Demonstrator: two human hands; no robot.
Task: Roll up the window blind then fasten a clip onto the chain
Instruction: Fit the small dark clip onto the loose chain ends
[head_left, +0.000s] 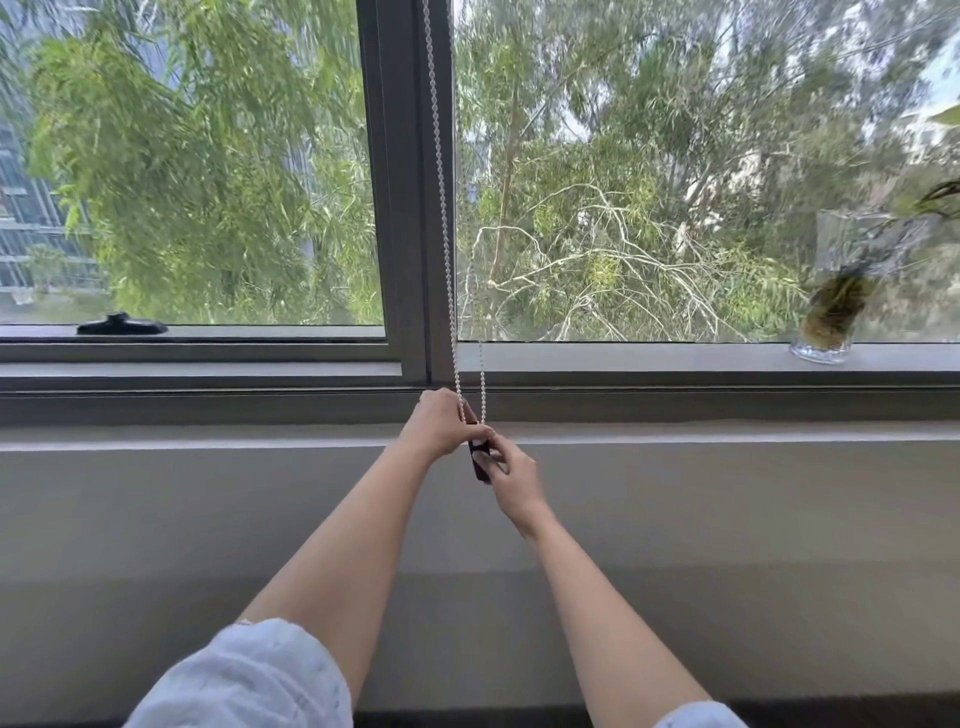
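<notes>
Both hands closed, left hand (441, 423) around the bead chain (440, 171), right hand (511, 475) pinching the dark clip (478, 460)

Pale blue speckled sleeves (249, 680) rolled above the elbows leave both forearms (337, 545) bare.

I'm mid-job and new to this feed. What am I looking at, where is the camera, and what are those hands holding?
There is no machine: a person wears one camera on the head, looking forward and down at a window. The left hand grips the white bead chain that hangs along the window frame. The right hand pinches a small dark clip at the chain's bottom loop. No blind shows over the glass. A glass vase with a plant stands on the right ledge, and a black handle sits at left.
</notes>
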